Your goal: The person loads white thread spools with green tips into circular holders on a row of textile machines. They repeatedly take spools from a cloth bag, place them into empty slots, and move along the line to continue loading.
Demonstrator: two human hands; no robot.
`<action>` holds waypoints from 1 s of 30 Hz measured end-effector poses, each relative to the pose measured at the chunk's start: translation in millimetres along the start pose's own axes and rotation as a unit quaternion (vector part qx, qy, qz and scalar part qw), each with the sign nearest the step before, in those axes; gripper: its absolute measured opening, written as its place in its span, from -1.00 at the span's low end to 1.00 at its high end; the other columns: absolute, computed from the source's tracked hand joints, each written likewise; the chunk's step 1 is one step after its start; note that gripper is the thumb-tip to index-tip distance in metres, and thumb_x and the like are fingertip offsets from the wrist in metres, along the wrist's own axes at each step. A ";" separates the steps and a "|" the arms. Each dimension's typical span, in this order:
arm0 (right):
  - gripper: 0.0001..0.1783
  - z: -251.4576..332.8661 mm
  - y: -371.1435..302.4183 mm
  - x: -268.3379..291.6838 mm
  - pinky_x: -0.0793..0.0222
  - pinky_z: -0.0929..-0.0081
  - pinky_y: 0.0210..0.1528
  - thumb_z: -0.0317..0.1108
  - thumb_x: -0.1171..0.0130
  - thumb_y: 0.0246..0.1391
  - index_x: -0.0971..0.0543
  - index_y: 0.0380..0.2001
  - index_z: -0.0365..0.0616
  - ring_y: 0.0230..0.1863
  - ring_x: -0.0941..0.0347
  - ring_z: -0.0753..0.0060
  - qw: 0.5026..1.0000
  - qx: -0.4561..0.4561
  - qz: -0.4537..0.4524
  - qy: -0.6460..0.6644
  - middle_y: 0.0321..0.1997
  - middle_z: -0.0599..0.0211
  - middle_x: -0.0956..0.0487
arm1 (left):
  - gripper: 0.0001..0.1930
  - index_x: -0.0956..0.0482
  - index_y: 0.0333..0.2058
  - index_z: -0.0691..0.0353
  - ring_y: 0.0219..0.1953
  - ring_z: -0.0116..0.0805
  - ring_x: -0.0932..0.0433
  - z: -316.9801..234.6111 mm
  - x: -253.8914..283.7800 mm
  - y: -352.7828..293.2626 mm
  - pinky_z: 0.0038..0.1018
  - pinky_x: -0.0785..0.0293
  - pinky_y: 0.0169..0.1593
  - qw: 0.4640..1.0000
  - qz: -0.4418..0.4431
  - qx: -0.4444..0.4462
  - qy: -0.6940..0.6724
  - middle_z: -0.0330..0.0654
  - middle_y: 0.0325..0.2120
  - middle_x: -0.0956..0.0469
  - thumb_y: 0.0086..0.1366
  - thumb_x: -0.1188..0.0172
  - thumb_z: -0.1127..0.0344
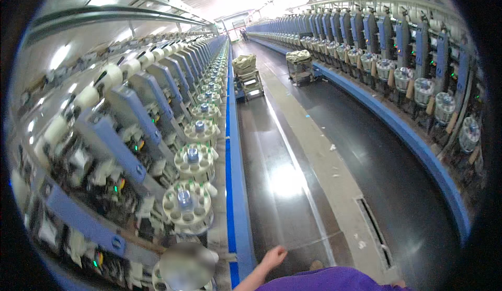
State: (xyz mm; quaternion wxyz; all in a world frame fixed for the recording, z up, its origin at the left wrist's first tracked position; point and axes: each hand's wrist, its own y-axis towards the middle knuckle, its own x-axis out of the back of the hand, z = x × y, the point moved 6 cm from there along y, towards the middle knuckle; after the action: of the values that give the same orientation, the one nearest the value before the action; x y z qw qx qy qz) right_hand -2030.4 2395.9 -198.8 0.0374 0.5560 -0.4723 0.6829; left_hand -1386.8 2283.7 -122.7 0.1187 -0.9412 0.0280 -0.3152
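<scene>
My left hand [274,257] hangs low over the dark floor, beside my purple shirt [334,279]. Its fingers look loosely curled in, and no object shows in them. Nearest to it, on the left, runs the blue rail [241,228] of a long yarn-winding machine. Along that rail stand round white bobbin magazines [187,207] with blue centres and several pockets. The closest magazine is smeared. White yarn cones [86,98] sit higher up, above slanted blue panels [117,147]. My right hand does not show; only a sliver of skin appears at the lower edge, right of the shirt.
A second winding machine [402,40] lines the right side, with a blue base rail [418,144]. Ahead in the aisle stand two carts, one with a beige sack [244,64], the other with a bundled cover [298,56]. A slotted floor grate [374,231] lies at right.
</scene>
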 end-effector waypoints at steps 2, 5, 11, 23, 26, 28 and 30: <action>-0.66 172.8 19.3 38.5 -0.41 0.36 -0.30 -0.19 -0.04 -0.14 -0.55 -0.40 -0.27 -0.32 -0.51 0.22 0.982 0.178 -0.055 -0.030 -0.39 0.04 -0.56 | -0.61 -0.51 -0.29 0.29 -0.23 0.00 -0.52 86.1 6.7 0.8 -0.22 -0.42 -0.14 0.989 0.097 0.080 0.080 0.07 -0.31 -0.54 0.08 -0.14 0.05; -0.61 443.9 22.5 128.0 -0.41 0.39 -0.36 -0.10 -0.07 -0.12 -0.56 -0.47 -0.29 -0.41 -0.53 0.32 0.934 0.339 0.010 0.109 -0.54 0.13 -0.56 | -0.60 -0.47 -0.22 0.30 -0.26 -0.07 -0.52 197.9 51.1 -11.6 -0.25 -0.42 -0.19 0.929 0.102 0.346 0.087 0.04 -0.33 -0.54 0.09 -0.14 0.08; -0.70 799.4 -11.6 232.8 -0.40 0.51 -0.41 -0.18 -0.02 0.10 -0.48 -0.21 -0.18 -0.38 -0.48 0.49 0.789 0.465 0.183 0.357 -0.37 0.34 -0.56 | -0.56 -0.39 -0.10 0.30 -0.33 -0.21 -0.51 273.4 167.8 89.9 -0.32 -0.42 -0.28 0.849 0.040 0.524 0.049 -0.03 -0.36 -0.54 0.11 -0.16 0.14; -0.71 778.4 297.7 241.4 -0.28 0.34 -0.52 -0.17 -0.15 -0.10 -0.55 -0.53 -0.21 -0.58 -0.36 0.32 0.994 -0.039 0.081 0.066 -0.60 0.20 -0.48 | -0.63 -0.49 -0.14 0.26 -0.30 -0.29 -0.55 63.9 430.3 841.5 -0.40 -0.45 -0.21 0.978 -0.136 0.023 -0.154 -0.10 -0.31 -0.58 0.14 -0.16 0.15; -0.76 878.5 353.5 304.6 -0.34 0.33 -0.49 -0.27 -0.12 -0.13 -0.55 -0.49 -0.27 -0.53 -0.45 0.26 0.991 -0.043 -0.004 0.124 -0.56 0.12 -0.53 | -0.62 -0.49 -0.17 0.27 -0.29 -0.18 -0.56 78.5 450.7 894.4 -0.37 -0.46 -0.21 0.952 -0.286 0.073 -0.084 -0.01 -0.33 -0.58 0.12 -0.16 0.13; -0.78 1010.8 375.9 359.8 -0.38 0.33 -0.47 -0.34 -0.10 -0.14 -0.55 -0.46 -0.31 -0.49 -0.51 0.22 0.979 0.046 -0.071 0.187 -0.54 0.06 -0.55 | -0.57 -0.52 -0.25 0.33 -0.25 -0.02 -0.54 122.1 434.9 892.8 -0.25 -0.41 -0.11 0.958 -0.175 0.228 -0.002 0.08 -0.35 -0.56 0.08 -0.12 0.04; -0.72 1179.7 396.1 414.6 -0.37 0.32 -0.48 -0.27 -0.14 -0.07 -0.52 -0.31 -0.25 -0.49 -0.47 0.30 0.970 0.100 0.023 0.220 -0.49 0.18 -0.53 | -0.59 -0.53 -0.27 0.32 -0.25 -0.01 -0.54 170.8 421.2 883.6 -0.24 -0.41 -0.12 0.933 -0.017 0.356 0.049 0.08 -0.35 -0.56 0.07 -0.12 0.06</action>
State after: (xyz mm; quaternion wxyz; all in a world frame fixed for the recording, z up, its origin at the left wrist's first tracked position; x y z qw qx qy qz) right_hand -1561.8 1170.9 -184.4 0.0687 0.3822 -0.3946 0.8328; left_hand -928.0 1407.8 -220.6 0.4387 -0.8211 -0.0967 -0.3522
